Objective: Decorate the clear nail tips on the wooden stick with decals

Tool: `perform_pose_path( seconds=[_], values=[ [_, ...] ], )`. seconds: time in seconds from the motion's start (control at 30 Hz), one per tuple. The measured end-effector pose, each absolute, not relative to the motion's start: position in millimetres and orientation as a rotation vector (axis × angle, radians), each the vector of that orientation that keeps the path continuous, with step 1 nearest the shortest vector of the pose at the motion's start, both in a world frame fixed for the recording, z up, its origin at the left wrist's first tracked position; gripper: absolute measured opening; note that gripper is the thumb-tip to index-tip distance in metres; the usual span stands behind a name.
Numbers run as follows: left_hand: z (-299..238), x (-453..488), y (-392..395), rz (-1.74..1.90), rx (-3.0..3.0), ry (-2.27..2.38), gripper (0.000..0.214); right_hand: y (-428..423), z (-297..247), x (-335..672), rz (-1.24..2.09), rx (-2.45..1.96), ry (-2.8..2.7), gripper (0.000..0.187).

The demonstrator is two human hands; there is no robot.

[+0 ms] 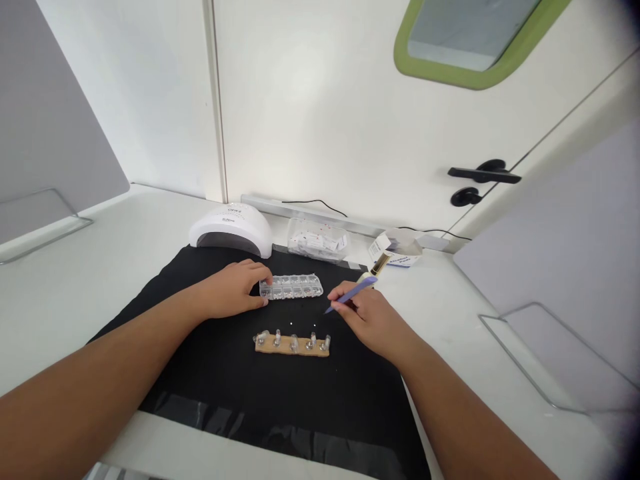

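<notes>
My left hand grips the left end of a clear compartment box, thumb on the near side and fingers on the far side. Small bits lie in its compartments, too small to name. My right hand pinches a purple pen-shaped tool, its dark tip pointing down and left, just above the black mat. Two tiny white dots lie on the mat between the box and a tan strip. Several clear nail-tip stands are fixed along this strip.
A white nail lamp stands at the back left. Beside it is a clear tub of packets. An opened white carton and a gold-capped bottle are behind my right hand. Wire stands flank the white table.
</notes>
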State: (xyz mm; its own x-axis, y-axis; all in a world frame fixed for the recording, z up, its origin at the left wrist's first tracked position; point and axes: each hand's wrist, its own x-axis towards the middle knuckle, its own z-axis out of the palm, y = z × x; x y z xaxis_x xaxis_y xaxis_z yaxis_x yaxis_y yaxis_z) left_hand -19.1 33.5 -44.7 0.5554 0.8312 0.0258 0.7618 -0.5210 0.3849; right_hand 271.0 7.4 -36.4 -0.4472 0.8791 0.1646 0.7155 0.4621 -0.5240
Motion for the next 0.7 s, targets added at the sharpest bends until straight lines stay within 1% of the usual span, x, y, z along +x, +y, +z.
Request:
perform_pose_path(
  seconds=[0.4,0.7],
  values=[
    [-43.8,-18.5,34.2,0.298,2.459,1.307,0.023,10.7,-41.0,273.1,0.547,-1.391,-2.262,0.014],
    [-45.1,-19.2,34.9,0.279,2.467,1.302,0.023,8.2,-36.3,273.7,0.465,-1.398,-2.214,0.014]
  ],
)
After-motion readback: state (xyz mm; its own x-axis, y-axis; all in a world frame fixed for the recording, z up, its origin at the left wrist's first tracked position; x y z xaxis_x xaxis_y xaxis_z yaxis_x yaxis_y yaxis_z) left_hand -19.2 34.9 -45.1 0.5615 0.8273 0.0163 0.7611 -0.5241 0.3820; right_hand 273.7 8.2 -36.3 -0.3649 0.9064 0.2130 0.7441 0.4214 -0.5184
